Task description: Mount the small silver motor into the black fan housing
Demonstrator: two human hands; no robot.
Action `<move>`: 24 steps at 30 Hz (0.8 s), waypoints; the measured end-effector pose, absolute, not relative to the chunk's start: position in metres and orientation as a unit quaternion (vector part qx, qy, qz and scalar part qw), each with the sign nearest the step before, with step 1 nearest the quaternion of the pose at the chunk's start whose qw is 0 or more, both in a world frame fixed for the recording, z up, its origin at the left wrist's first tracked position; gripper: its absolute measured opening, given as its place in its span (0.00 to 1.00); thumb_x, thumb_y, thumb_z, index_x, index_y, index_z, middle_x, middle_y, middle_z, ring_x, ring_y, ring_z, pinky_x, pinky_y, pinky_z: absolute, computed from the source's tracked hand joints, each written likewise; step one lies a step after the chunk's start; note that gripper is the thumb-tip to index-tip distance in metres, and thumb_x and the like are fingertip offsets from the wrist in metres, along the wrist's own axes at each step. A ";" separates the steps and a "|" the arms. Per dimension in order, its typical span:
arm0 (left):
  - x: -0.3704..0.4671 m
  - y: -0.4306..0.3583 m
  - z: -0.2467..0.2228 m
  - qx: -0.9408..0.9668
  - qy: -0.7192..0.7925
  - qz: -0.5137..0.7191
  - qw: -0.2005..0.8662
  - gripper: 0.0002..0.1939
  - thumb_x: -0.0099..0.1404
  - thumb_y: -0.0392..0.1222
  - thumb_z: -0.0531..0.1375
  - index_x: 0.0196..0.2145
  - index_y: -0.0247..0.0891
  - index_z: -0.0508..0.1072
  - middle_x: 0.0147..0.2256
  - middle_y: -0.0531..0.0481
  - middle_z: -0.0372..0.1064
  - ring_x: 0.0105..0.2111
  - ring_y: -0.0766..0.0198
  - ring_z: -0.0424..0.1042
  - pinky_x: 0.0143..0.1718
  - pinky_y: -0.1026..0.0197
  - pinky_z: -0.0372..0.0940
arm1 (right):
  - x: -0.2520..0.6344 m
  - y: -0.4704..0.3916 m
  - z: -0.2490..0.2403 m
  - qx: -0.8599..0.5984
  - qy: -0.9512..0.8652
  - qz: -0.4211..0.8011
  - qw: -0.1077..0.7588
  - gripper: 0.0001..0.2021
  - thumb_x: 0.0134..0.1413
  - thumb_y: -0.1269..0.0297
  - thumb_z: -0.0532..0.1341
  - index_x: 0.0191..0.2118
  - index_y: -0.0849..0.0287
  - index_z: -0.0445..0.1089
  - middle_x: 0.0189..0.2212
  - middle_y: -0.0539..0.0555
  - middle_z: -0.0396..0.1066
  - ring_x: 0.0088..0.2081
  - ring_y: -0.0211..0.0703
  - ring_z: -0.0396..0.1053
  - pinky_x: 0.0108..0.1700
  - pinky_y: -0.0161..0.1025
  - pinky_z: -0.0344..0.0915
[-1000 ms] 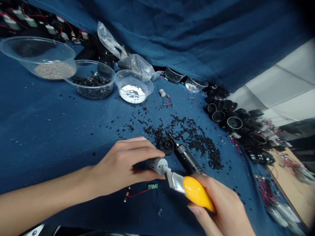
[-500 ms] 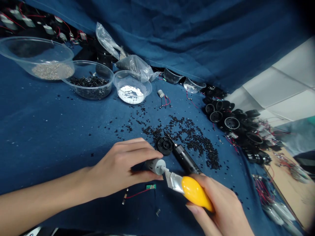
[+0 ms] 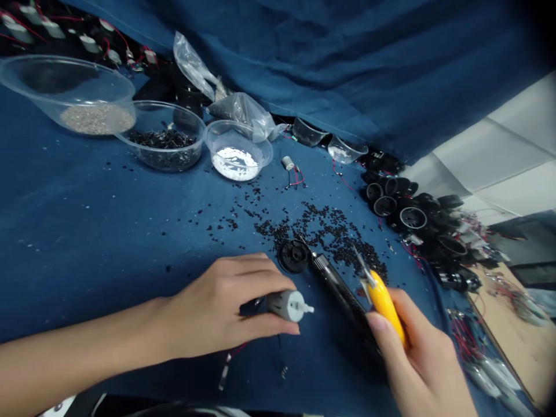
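At the lower center of the frame, the left hand [image 3: 230,301] pinched a grey cylindrical part [image 3: 286,304] between thumb and fingers, its white-tipped end poking out to the right of the fingertips. To its right, the right hand [image 3: 417,347] gripped a yellow-handled tool [image 3: 386,304], apart from the part; no writing was legible.

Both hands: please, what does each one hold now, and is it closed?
Left hand: closed on the grey cylindrical part, between thumb and fingers.
Right hand: closed on the yellow-handled tool.
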State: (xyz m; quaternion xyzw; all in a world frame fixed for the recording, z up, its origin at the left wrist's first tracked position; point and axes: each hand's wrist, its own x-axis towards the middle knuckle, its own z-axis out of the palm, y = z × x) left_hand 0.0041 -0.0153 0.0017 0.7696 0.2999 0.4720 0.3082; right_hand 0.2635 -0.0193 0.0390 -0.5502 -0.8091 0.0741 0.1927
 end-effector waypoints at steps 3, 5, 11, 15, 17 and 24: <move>0.000 -0.013 0.003 0.750 0.335 0.464 0.333 0.09 0.62 0.37 0.66 0.41 0.34 0.74 0.33 0.51 0.73 0.33 0.67 0.70 0.38 0.66 0.66 | 0.264 -0.025 0.041 -0.494 -0.844 0.095 0.184 0.11 0.64 0.55 0.53 0.39 0.56 0.64 0.20 0.44 0.64 0.18 0.29 0.62 0.21 0.23 0.60; -0.001 -0.014 0.005 0.742 0.348 0.457 0.346 0.09 0.62 0.38 0.66 0.40 0.34 0.75 0.33 0.51 0.73 0.32 0.67 0.70 0.36 0.66 0.66 | 0.262 -0.027 0.041 -0.457 -0.865 0.092 0.187 0.11 0.64 0.53 0.53 0.41 0.55 0.64 0.24 0.44 0.69 0.21 0.30 0.66 0.24 0.23 0.62; 0.001 -0.016 0.007 0.735 0.341 0.458 0.367 0.08 0.63 0.38 0.65 0.40 0.34 0.75 0.33 0.50 0.73 0.32 0.66 0.70 0.35 0.66 0.65 | 0.251 -0.029 0.044 -0.403 -0.884 0.128 0.198 0.13 0.64 0.51 0.53 0.42 0.54 0.64 0.24 0.44 0.71 0.20 0.29 0.67 0.25 0.23 0.64; 0.000 -0.015 0.006 0.738 0.336 0.462 0.359 0.09 0.62 0.37 0.66 0.41 0.33 0.75 0.33 0.50 0.73 0.33 0.66 0.70 0.36 0.66 0.66 | 0.249 -0.029 0.044 -0.400 -0.886 0.125 0.199 0.13 0.64 0.51 0.53 0.42 0.55 0.64 0.26 0.45 0.72 0.22 0.30 0.69 0.26 0.24 0.66; 0.000 -0.014 0.006 0.740 0.336 0.465 0.351 0.09 0.63 0.38 0.65 0.41 0.34 0.75 0.33 0.50 0.74 0.33 0.65 0.71 0.37 0.65 0.67 | 0.248 -0.029 0.045 -0.400 -0.887 0.119 0.197 0.13 0.64 0.51 0.52 0.42 0.55 0.64 0.26 0.46 0.73 0.22 0.31 0.70 0.26 0.25 0.66; -0.001 -0.014 0.004 0.741 0.331 0.476 0.339 0.09 0.64 0.39 0.65 0.42 0.35 0.75 0.33 0.49 0.74 0.33 0.64 0.71 0.37 0.63 0.68 | 0.245 -0.027 0.045 -0.391 -0.885 0.143 0.208 0.13 0.64 0.50 0.52 0.40 0.54 0.64 0.23 0.44 0.70 0.20 0.30 0.67 0.24 0.25 0.64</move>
